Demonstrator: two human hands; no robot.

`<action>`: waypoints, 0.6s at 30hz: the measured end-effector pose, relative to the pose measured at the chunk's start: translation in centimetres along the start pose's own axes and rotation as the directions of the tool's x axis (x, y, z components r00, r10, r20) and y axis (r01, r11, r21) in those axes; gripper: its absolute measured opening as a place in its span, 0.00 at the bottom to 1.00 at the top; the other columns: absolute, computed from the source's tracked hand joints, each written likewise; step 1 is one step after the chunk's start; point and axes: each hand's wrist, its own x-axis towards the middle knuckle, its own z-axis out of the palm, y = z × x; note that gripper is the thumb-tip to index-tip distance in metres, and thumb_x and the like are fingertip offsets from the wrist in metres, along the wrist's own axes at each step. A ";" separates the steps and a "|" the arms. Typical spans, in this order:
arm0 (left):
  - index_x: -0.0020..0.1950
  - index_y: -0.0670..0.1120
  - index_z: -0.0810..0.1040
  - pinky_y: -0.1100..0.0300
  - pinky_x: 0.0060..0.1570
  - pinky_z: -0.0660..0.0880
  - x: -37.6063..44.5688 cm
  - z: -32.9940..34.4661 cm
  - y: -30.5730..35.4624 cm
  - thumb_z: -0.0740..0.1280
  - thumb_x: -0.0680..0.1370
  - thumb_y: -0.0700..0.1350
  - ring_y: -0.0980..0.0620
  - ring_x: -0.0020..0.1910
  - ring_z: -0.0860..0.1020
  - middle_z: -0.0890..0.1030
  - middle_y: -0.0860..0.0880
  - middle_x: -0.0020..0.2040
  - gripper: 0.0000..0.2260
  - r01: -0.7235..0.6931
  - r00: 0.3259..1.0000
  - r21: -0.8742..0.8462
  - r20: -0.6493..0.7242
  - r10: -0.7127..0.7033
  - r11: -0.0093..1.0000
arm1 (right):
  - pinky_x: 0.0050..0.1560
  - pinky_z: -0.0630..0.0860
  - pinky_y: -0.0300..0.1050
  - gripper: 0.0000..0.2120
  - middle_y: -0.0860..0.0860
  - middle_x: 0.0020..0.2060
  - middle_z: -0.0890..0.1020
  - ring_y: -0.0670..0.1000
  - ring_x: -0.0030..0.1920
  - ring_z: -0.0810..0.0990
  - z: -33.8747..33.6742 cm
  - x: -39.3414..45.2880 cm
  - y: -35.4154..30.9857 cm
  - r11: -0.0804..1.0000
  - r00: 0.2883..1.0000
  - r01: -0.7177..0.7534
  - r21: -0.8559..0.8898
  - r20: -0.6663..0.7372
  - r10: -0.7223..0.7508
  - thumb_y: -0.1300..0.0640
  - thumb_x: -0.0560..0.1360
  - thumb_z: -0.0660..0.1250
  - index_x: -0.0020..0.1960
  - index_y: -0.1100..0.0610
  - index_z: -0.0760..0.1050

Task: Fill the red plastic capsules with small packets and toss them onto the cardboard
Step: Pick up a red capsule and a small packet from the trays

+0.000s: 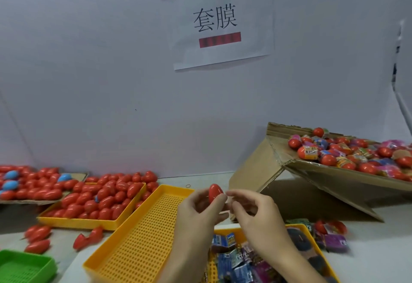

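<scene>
White partition walls close off the back of my pale work table (379,249), with a paper sign (223,19) bearing two large characters taped up above. At centre I see my left hand (200,211) pinching a red egg-shaped plastic capsule (215,193) upright between thumb and fingertips, above the near end of a long yellow perforated tray (142,233). My right hand (252,213) sits just beside it, fingers curled toward the capsule; whether they pinch anything I cannot tell. Below my wrists lies another yellow tray (321,251) holding small printed packets (234,262) in blue and purple. To the right, a slanted brown cardboard sheet (323,175) carries a heap of filled capsules and wrappers (356,153). To the left, a third yellow tray (73,221) is piled with red capsule shells (100,200), more spread on flat cardboard (26,201) behind it, a few blue ones among them. A green tray corner (24,267) shows at bottom left.
</scene>
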 end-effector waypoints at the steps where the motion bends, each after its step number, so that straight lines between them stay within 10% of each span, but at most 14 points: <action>1: 0.49 0.43 0.82 0.61 0.39 0.80 0.0 -0.2 -0.2 0.73 0.75 0.40 0.48 0.43 0.86 0.86 0.46 0.42 0.04 0.001 1.000 -0.002 0.000 -0.001 1.000 | 0.53 0.81 0.39 0.11 0.38 0.44 0.85 0.39 0.49 0.82 0.0 0.0 -0.1 1.000 1.000 0.011 0.019 -0.001 -0.011 0.58 0.80 0.67 0.53 0.42 0.81; 18: 0.45 0.55 0.74 0.63 0.39 0.78 -0.5 -2.4 -0.1 0.79 0.69 0.50 0.58 0.40 0.79 0.78 0.57 0.41 0.14 -0.362 0.884 0.628 -0.003 0.467 0.689 | 0.48 0.82 0.43 0.10 0.43 0.40 0.85 0.43 0.42 0.83 -0.7 -0.1 -0.9 0.993 0.994 0.054 -0.103 0.097 -0.044 0.59 0.79 0.67 0.48 0.44 0.81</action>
